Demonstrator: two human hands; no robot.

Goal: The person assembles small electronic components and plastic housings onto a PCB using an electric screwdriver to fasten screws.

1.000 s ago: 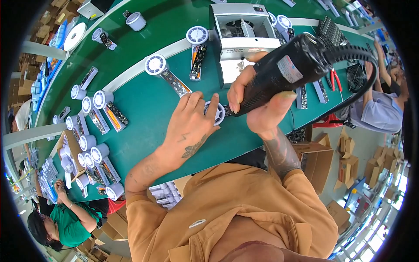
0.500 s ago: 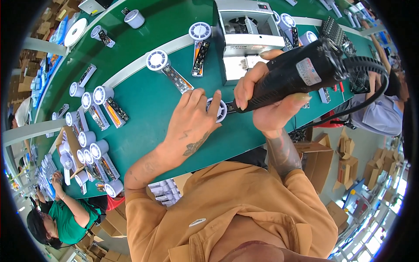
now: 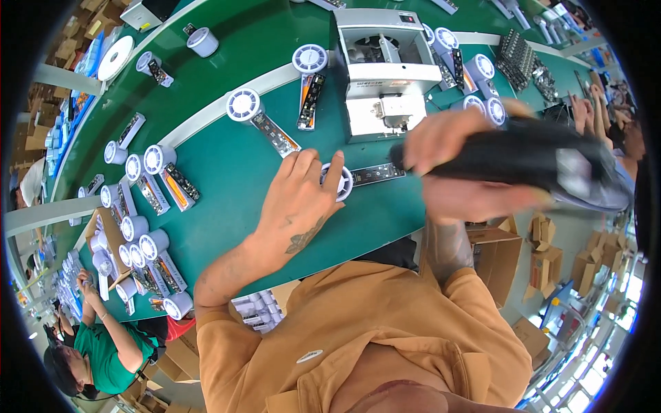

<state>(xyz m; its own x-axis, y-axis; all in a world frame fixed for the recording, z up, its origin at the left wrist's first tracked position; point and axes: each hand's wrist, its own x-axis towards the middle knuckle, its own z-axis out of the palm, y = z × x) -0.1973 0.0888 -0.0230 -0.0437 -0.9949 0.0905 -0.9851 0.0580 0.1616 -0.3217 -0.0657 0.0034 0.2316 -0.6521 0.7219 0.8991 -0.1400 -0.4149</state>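
My left hand (image 3: 297, 199) lies over the round white head of a small handheld fan (image 3: 377, 175), its thumb and fingers holding the rim. The fan's handle is uncovered and points right, with a dark circuit board showing. My right hand (image 3: 451, 155) is wrapped round a thick black electric screwdriver (image 3: 513, 157), blurred by motion. The tool's tip is beside the far end of the board, apparently off it. Just beyond my left fingertips lies another opened fan (image 3: 277, 135). A grey metal screw feeder (image 3: 385, 113) stands behind the held fan.
More opened fans (image 3: 306, 100) lie around the green table (image 3: 227, 199), clustered at the left near a cardboard box (image 3: 110, 230). Dark parts (image 3: 516, 58) are piled at the far right. A co-worker in green (image 3: 110, 354) sits at the left; other people's hands (image 3: 585, 113) show at right.
My right hand has drawn the screwdriver to the right, off the fan's board, uncovering the board. My left hand stays on the fan's head. The view has shifted slightly.
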